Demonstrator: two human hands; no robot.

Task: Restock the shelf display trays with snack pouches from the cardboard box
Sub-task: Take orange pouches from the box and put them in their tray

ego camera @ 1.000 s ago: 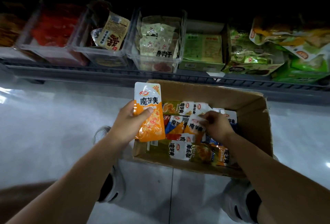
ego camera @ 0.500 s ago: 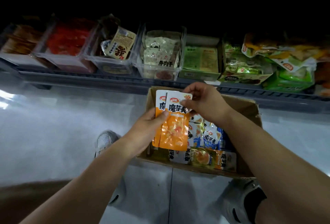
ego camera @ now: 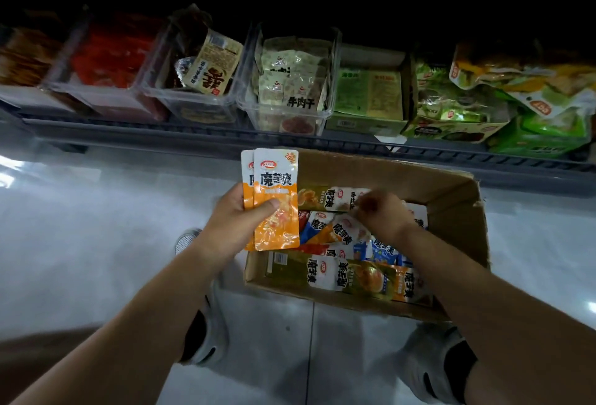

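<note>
While the left hand (ego camera: 238,220) gripped two orange pouches (ego camera: 275,207), the right hand (ego camera: 383,214), grip unclear, seemingly searched the cardboard box (ego camera: 451,198) at three o'clock for a third.

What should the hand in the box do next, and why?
Probably the right hand should pinch the orange pouch lying just beside its fingers in the cardboard box and lift it to the left hand. That hand holds two matching orange pouches, so it seems to be gathering one flavour. The right hand's grip is too blurred to judge.
</note>
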